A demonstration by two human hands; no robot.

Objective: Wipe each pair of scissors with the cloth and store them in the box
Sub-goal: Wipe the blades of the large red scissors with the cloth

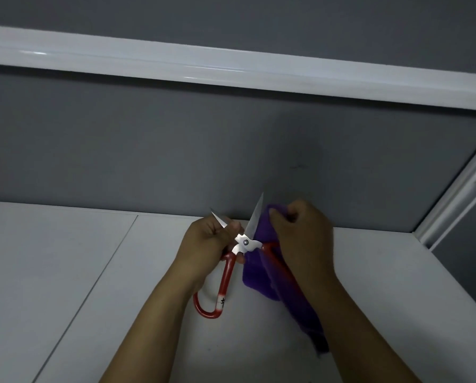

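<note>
White table (51, 258), thin seam (94, 286) across it.

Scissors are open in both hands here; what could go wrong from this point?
1. The left hand holds the scissors around one bare blade, its tip poking out past the hand; a slip could cut it.
2. The other blade stands exposed beside the right hand and the cloth; wiping toward its edge may nick skin or snag fabric.
3. The blades are spread, so they could swing shut on a finger.
</note>
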